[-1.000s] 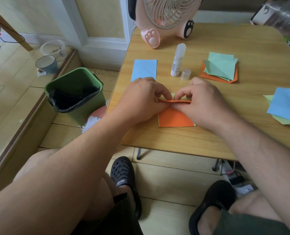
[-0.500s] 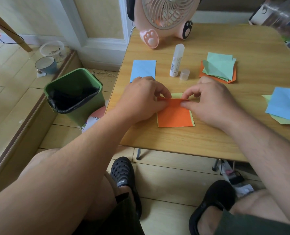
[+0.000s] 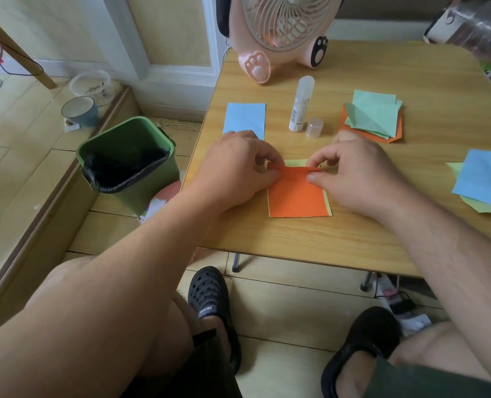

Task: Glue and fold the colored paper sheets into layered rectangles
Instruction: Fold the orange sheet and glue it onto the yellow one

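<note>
An orange paper sheet (image 3: 297,196) lies on a slightly larger yellow sheet (image 3: 296,162) near the front of the wooden table (image 3: 310,239). My left hand (image 3: 235,170) pinches the orange sheet's far left corner. My right hand (image 3: 359,173) pinches its far right corner between thumb and forefinger. The far edge of the orange sheet is lifted a little off the yellow one. An uncapped glue stick (image 3: 301,107) stands behind my hands, its clear cap (image 3: 314,127) beside it.
A folded blue rectangle (image 3: 245,119) lies at the left. Green sheets on orange ones (image 3: 373,117) are stacked at the back right, and a blue sheet on green (image 3: 485,179) sits at the right edge. A pink fan (image 3: 281,35) stands at the back. A green bin (image 3: 126,162) is on the floor.
The orange sheet's far edge, curled toward me a second ago, has been drawn away and laid out over the yellow sheet. Both hands moved slightly apart along that edge.
</note>
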